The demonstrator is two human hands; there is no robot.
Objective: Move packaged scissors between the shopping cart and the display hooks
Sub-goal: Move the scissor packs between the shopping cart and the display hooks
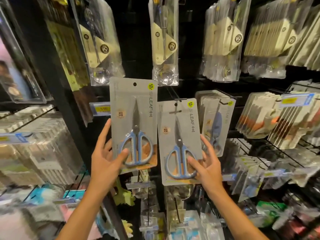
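Packaged scissors, two cards before the display hooks (pixel 223 102): left pack (pixel 134 122) pinched by left hand (pixel 105 158), right pack (pixel 180 141) pinched by right hand (pixel 206 163), hands apart.

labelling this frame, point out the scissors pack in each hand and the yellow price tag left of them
left-hand scissors pack (pixel 138 108): head view, grey card above the blades
right-hand scissors pack (pixel 183 122): head view, grey card beside the blades
yellow price tag (pixel 103 109): head view, middle of the label

2 hands are up, the left hand (pixel 105 153) and the right hand (pixel 207 163). Each grips 1 pack: the left scissors pack (pixel 133 123) and the right scissors pack (pixel 179 141).
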